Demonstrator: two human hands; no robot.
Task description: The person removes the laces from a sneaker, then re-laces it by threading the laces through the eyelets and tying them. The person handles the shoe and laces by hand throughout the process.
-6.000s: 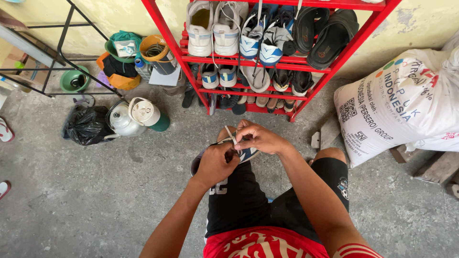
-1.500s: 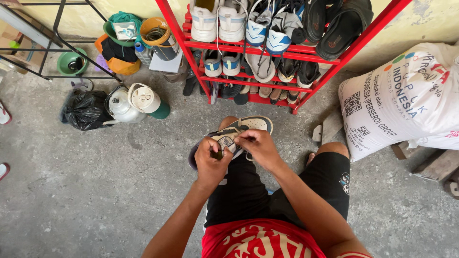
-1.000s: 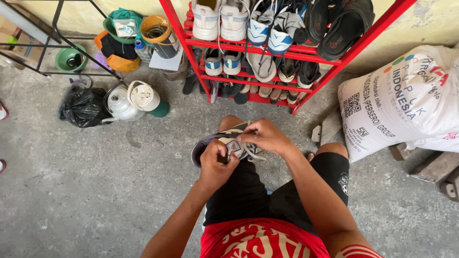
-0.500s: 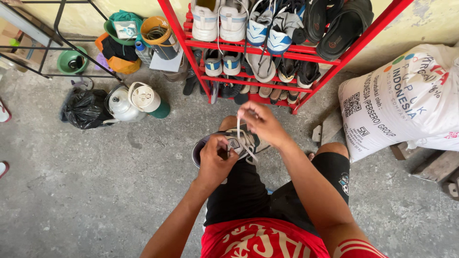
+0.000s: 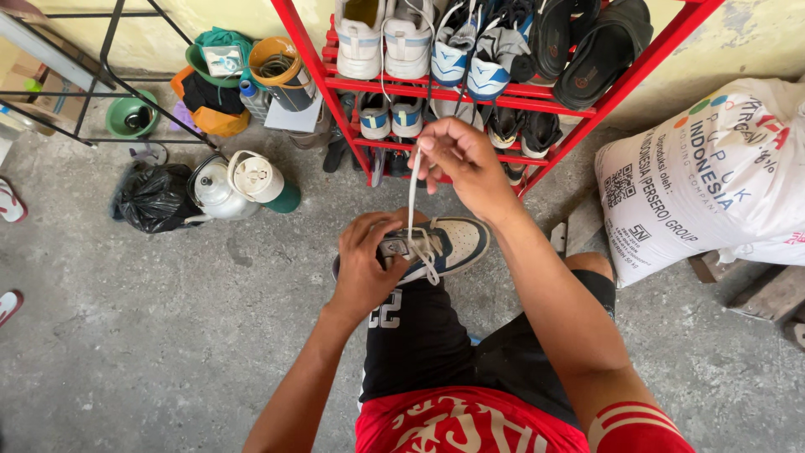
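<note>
Two bare hands work on a sneaker (image 5: 436, 245) held over the person's lap, seen from above.

Left hand (image 5: 366, 267) is wrapped around the shoe's heel end, fingers curled tight on it. Right hand (image 5: 463, 159) is raised w/ fingers pinched closed on a white lace (image 5: 412, 191), drawn taut straight up from the eyelets. Shoe is white & navy w/ pale toe cap, loose lace loops across the tongue. Below: rough grey concrete floor (image 5: 168, 335). Ahead, against a yellowish wall, a red metal shoe rack (image 5: 470, 88) filled w/ sneakers & sandals. Left of it: white kettle (image 5: 215, 190), black plastic bag (image 5: 151, 198), buckets. Right: big white printed sack (image 5: 713, 176).
</note>
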